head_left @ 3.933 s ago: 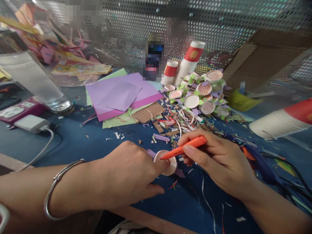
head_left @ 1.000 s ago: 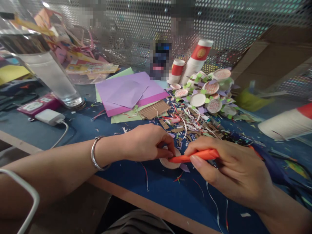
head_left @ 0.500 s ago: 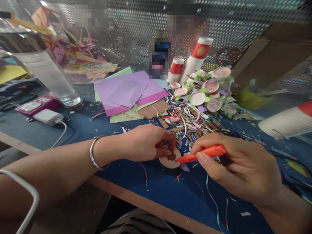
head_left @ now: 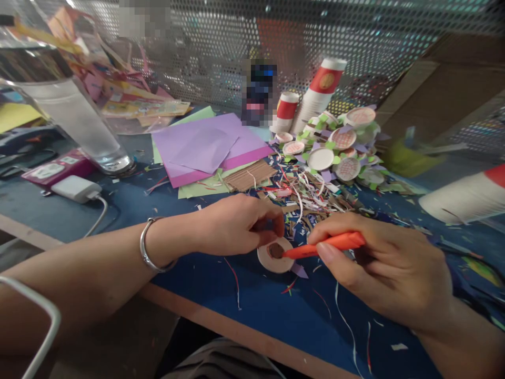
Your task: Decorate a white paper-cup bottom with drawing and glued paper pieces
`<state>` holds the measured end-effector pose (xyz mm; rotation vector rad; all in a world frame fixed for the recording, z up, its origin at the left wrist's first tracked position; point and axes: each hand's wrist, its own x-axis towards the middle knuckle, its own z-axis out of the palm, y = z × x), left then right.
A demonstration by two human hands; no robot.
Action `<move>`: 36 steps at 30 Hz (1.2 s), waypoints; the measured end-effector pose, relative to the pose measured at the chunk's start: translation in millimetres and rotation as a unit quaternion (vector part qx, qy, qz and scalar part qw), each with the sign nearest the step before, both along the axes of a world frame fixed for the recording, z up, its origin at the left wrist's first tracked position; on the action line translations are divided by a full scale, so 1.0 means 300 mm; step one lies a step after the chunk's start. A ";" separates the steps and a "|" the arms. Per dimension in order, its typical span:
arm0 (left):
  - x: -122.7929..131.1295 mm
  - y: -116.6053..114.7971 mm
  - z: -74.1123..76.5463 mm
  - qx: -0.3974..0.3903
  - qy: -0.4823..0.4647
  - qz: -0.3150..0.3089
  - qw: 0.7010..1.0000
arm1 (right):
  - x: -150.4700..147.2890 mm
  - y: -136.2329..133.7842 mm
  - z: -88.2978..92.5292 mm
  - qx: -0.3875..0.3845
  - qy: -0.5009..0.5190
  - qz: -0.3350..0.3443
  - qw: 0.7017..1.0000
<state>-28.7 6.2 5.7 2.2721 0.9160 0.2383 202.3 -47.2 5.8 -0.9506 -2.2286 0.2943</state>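
Observation:
A round white paper disc (head_left: 272, 266) with a raised rim lies on the blue table, and a purple paper tab (head_left: 300, 270) sticks out from its right side. On its middle is a small brown disc (head_left: 275, 250) with a reddish line along its left edge. My left hand (head_left: 240, 223), wearing a silver bangle (head_left: 147, 247), curls its thumb and fingers over the far rim of the paper disc. Between thumb and fingers, my right hand (head_left: 386, 268) holds an orange marker (head_left: 327, 245), whose tip touches or nearly touches the brown disc's right edge.
Paper scraps (head_left: 307, 195) and a pile of similar discs (head_left: 335, 147) lie beyond my hands. Stacked paper cups (head_left: 323, 89) stand behind. Purple sheets (head_left: 213, 142), a glass water bottle (head_left: 79, 110) and a white charger (head_left: 77, 188) are at left; more cups (head_left: 465, 195) lie right.
My left fingers have shifted back toward the far rim, uncovering more of the brown disc. The marker tip has moved slightly up and left, and a reddish line now shows beside the brown disc.

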 end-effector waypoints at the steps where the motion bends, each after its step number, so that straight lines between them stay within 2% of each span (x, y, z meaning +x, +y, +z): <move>1: 0.000 0.002 -0.002 -0.004 -0.002 -0.004 1.000 | -0.001 0.000 0.002 0.001 -0.002 0.000 1.000; 11: 0.000 0.003 -0.011 -0.068 -0.013 -0.034 0.997 | -0.016 0.000 0.022 0.010 -0.013 0.008 1.000; 19: -0.001 0.005 -0.010 -0.040 0.007 -0.020 0.999 | -0.011 -0.004 0.004 0.000 0.011 -0.015 1.000; 25: -0.002 0.006 -0.008 -0.047 0.003 -0.017 0.999 | -0.028 -0.005 0.021 0.002 0.005 0.016 1.000; 36: -0.003 0.000 -0.017 -0.054 -0.007 -0.009 0.998 | -0.038 -0.007 0.015 0.023 0.002 0.025 0.999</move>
